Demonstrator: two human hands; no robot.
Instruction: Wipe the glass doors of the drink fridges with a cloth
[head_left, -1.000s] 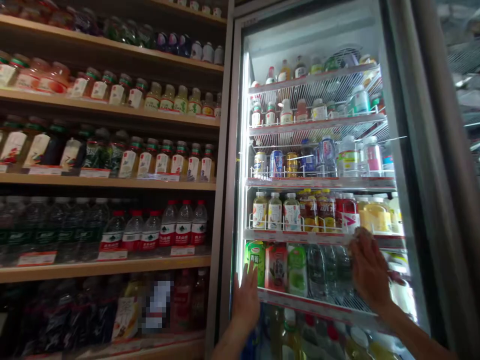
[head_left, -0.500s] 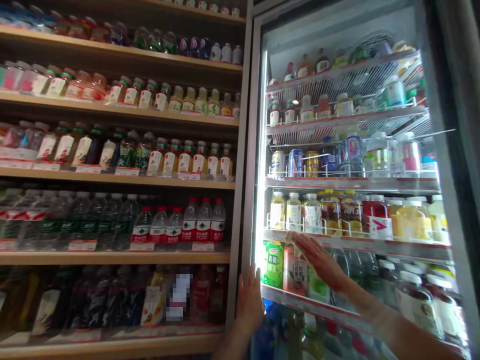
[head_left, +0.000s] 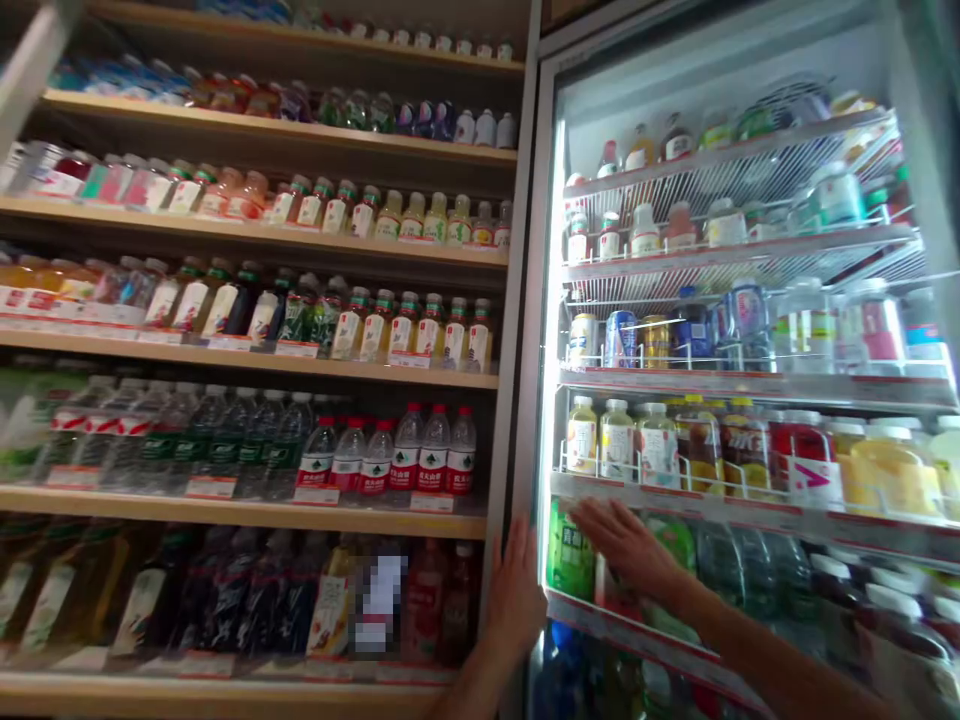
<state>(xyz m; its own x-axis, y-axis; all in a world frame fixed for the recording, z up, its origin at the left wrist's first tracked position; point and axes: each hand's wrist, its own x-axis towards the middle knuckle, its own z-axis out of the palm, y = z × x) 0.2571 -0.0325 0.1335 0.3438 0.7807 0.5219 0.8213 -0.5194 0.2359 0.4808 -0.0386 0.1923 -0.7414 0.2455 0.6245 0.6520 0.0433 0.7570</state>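
My left hand (head_left: 516, 594) lies flat, fingers up and together, on the left frame of a lit drinks fridge (head_left: 534, 300). My right hand (head_left: 628, 549) is open and spread flat against the fridge's glass, in front of a green drink carton (head_left: 568, 550) on the fourth shelf. Just above it a row of pale bottles (head_left: 616, 438) stands behind a wire rail. Neither hand holds anything.
Wooden shelves (head_left: 247, 360) on the left carry rows of tea and juice bottles, water bottles with red labels (head_left: 420, 452) and dark bottles low down. Cans (head_left: 619, 338) and more bottles fill the fridge's upper wire shelves. A blurred patch covers one lower item.
My right hand has slid left across the glass from the fridge's right side to the green carton. My left hand stayed on the frame. The view has turned left.
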